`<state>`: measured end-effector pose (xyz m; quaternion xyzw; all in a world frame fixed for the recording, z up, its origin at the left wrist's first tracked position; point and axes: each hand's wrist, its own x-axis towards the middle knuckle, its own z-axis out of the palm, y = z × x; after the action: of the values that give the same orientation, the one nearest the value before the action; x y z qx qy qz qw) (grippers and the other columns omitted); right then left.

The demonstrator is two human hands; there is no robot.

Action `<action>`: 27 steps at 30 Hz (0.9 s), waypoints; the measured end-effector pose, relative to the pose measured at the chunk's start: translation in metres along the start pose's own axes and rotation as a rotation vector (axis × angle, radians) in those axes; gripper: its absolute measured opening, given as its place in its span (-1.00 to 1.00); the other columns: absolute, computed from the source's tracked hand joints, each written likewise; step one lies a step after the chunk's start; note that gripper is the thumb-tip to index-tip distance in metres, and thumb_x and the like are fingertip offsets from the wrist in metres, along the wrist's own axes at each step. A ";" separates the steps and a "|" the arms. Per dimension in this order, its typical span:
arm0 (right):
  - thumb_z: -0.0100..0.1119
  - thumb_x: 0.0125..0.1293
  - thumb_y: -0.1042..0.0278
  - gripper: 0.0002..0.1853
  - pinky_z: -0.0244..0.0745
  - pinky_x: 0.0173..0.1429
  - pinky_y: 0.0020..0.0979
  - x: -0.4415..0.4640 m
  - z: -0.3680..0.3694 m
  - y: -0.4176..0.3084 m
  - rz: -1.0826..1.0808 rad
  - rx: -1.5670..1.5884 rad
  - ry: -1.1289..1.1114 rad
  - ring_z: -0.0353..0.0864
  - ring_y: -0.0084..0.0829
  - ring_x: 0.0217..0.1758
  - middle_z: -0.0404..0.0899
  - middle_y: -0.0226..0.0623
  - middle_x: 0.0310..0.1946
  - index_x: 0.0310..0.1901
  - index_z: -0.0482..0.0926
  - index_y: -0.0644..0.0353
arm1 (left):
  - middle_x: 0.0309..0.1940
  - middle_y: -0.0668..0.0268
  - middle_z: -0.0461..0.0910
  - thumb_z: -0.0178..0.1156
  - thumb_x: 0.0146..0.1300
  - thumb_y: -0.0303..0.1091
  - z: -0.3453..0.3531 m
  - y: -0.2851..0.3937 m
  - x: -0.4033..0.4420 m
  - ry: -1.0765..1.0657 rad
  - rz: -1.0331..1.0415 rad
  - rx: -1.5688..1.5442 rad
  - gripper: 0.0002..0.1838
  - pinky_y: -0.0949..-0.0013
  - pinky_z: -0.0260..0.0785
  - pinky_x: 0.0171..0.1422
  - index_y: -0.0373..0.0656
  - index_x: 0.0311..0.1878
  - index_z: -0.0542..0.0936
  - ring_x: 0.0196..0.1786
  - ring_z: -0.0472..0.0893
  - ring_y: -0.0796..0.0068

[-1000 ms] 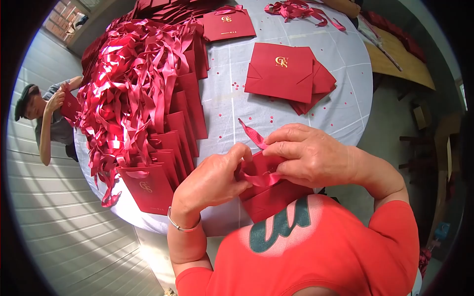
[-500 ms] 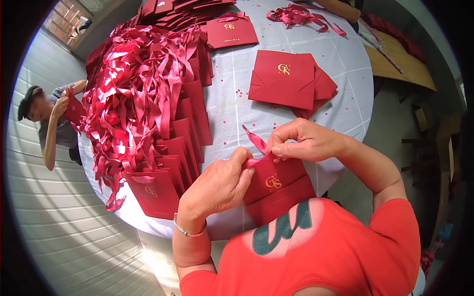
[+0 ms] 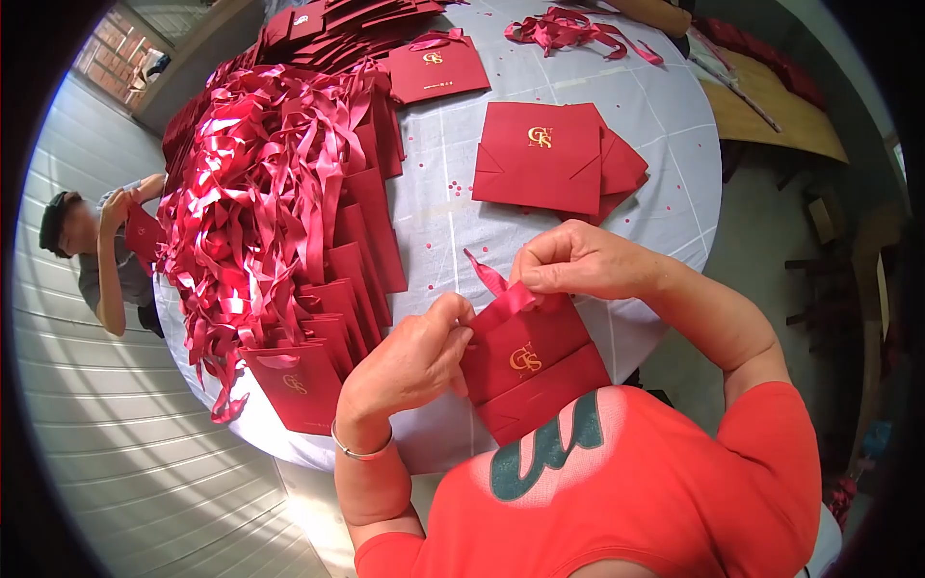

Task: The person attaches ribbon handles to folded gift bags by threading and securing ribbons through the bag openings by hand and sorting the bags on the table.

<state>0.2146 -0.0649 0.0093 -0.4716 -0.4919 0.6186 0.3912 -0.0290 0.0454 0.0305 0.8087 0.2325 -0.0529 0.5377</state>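
Observation:
A dark red paper gift bag (image 3: 540,385) with a gold logo lies flat at the table's near edge, in front of my chest. Closed at the bag's upper left corner is my left hand (image 3: 412,354), its thumb and fingers pinched there. My right hand (image 3: 588,262) pinches a red ribbon (image 3: 489,279) at the bag's top edge, and one end of it sticks up to the left. The fingers partly hide where ribbon and bag meet.
Left of my hands stand rows of red bags (image 3: 301,385) topped with ribbon handles (image 3: 260,183). Flat bags (image 3: 540,159) lie stacked ahead, another bag (image 3: 438,72) beyond. Loose ribbons (image 3: 568,34) lie at the far side. A person (image 3: 101,246) at left holds a red bag.
My right hand has drawn slightly up and away from my left, and more ribbon shows along the bag's top edge. The whole view has shifted a little.

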 end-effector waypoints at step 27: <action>0.32 0.24 0.44 -0.69 0.55 -0.05 -0.47 0.073 0.022 -0.022 0.335 -0.351 -0.418 0.66 -0.57 -0.17 0.73 -0.29 -0.23 0.02 0.63 0.30 | -0.49 0.19 0.71 0.26 0.29 -0.56 0.004 0.006 -0.013 0.050 0.227 0.028 -0.92 0.44 0.59 -0.31 -0.27 -0.17 0.68 -0.38 0.79 0.40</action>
<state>0.1760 0.0035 0.0175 -0.4691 -0.5763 0.6635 0.0873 -0.0378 0.0355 0.0379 0.8382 0.1520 0.0253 0.5231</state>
